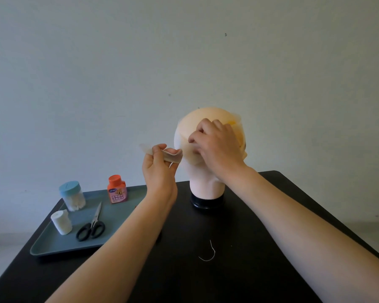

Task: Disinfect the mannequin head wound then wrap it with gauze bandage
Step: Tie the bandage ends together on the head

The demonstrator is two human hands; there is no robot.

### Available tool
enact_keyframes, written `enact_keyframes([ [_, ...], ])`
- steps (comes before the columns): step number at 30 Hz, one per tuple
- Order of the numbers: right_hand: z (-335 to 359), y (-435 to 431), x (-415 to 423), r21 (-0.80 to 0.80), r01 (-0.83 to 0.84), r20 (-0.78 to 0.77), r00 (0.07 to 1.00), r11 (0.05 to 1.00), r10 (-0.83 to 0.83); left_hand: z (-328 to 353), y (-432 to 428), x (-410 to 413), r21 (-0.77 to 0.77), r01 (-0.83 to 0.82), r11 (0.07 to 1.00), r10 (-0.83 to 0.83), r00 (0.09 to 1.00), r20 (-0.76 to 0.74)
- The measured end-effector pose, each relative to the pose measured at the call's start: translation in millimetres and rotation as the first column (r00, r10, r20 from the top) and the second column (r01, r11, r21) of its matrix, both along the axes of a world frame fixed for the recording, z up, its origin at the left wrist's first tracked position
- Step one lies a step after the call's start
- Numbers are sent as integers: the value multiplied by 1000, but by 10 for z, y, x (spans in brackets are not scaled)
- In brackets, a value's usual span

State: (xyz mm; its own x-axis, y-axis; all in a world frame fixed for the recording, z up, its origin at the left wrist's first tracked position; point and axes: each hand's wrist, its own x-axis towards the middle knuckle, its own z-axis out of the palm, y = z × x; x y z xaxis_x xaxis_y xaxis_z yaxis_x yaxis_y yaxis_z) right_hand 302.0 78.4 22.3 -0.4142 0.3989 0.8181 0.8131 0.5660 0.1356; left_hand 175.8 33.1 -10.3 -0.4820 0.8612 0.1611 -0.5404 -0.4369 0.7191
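The mannequin head [206, 182] stands upright on a black base at the back of the dark table. Sheer gauze bandage [188, 132] is wrapped around its forehead and crown. My left hand [160, 169] is left of the face and pinches the loose end of the gauze [169, 155] between thumb and fingers. My right hand [217, 145] presses on the wrapped gauze at the front of the head, fingers curled; it hides the face and any wound.
A grey-green tray [53, 248] at the left holds a jar of cotton swabs [72, 196], an orange-capped disinfectant bottle [116, 190], a white gauze roll [61, 221] and black scissors [92, 228]. A loose white thread [209, 255] lies on the black table [206, 281].
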Motion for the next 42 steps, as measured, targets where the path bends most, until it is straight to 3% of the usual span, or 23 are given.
enact_keyframes([
  [6,-65,45,-30,-28,44,76,996,999,-42,-37,57,-75,-15,4,1000,-4,1000,-29],
  [10,-95,5,-53,-141,-155,-166,977,978,131,-39,90,-109,-55,17,998,-19,999,-31],
  [14,-131,-50,-68,-256,-226,-335,933,940,133,-4,113,-81,-109,131,985,-137,989,-48],
  [19,-116,-132,-94,-316,-321,-476,867,893,144,10,117,-54,-69,216,974,-227,929,-292],
  [23,-116,-161,-110,-282,-362,-551,819,888,158,24,130,-46,-59,237,970,-242,903,-356],
  [28,-145,-139,-111,-288,-360,-509,842,887,177,18,163,-26,-88,147,985,-169,921,-351],
  [39,-199,-110,-88,-323,-205,-185,971,924,151,30,174,-8,-96,177,979,-197,942,-272],
  [42,-180,-124,-103,-335,-193,-225,967,922,120,22,163,-1,-68,185,980,-197,946,-258],
])
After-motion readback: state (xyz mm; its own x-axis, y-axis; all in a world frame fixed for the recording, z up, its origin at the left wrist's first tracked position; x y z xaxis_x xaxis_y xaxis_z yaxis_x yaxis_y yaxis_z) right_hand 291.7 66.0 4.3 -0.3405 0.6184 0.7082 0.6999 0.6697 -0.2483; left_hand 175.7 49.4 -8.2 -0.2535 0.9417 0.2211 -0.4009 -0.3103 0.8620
